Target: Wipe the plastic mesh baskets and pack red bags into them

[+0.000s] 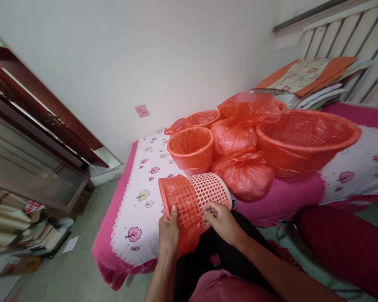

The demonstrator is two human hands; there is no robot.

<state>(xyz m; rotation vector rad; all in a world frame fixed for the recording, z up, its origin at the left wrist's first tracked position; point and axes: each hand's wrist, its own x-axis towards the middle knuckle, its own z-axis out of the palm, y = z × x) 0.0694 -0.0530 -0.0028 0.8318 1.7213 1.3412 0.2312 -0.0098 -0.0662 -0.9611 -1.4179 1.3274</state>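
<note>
A white perforated plastic wastebasket lies on its side at the edge of the bed, over my lap. A thin red plastic bag is folded over its rim and covers the left part of its outside. My left hand grips the bag-covered rim, thumb on the outer side. My right hand is closed, its curled fingertips against the basket's side at the bag's loose edge. How much film they pinch is partly hidden. Just beyond stands another red-lined wastebasket.
Two bulging, tied red bags sit right of the basket. A large red-lined basket stands farther right on the patterned bedsheet. Folded bedding lies at the back right. A dark red seat is near my right side.
</note>
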